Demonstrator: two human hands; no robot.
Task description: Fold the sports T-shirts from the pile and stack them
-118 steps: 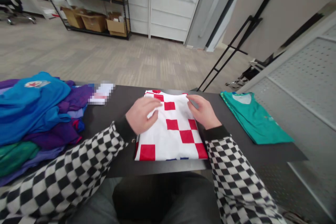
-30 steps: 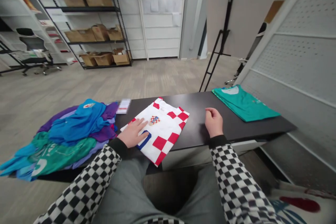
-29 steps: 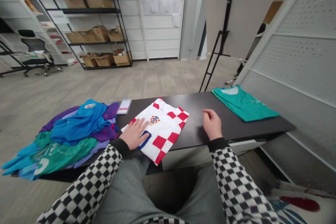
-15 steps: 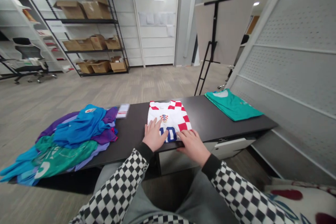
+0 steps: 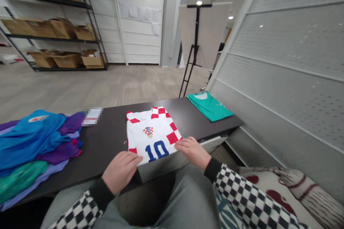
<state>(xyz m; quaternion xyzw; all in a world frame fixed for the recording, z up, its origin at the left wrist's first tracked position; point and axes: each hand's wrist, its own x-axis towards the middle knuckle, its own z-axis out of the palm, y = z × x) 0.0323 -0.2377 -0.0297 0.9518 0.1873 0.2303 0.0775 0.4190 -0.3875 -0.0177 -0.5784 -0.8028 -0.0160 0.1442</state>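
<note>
A folded white shirt [image 5: 138,130] with red checks, a crest and a blue 10 lies at the front of the dark table. My left hand [image 5: 122,170] is at its near left corner, fingers together and thumb below. At its near right corner is my right hand [image 5: 192,150], with the fingers pressed together on the fabric edge. Both hands appear to grip these corners; the thumb of the right one is hidden.
A loose pile of blue, purple and green shirts [image 5: 34,139] covers the table's left end. A folded green shirt [image 5: 212,107] lies at the right end of the table [image 5: 107,121], near a perforated partition [image 5: 282,61]. Behind stands an easel [image 5: 195,43].
The view has turned right. My left hand has moved off the shirt's front to its near left corner, and my right hand to the near right corner. The shirt now sits slightly turned.
</note>
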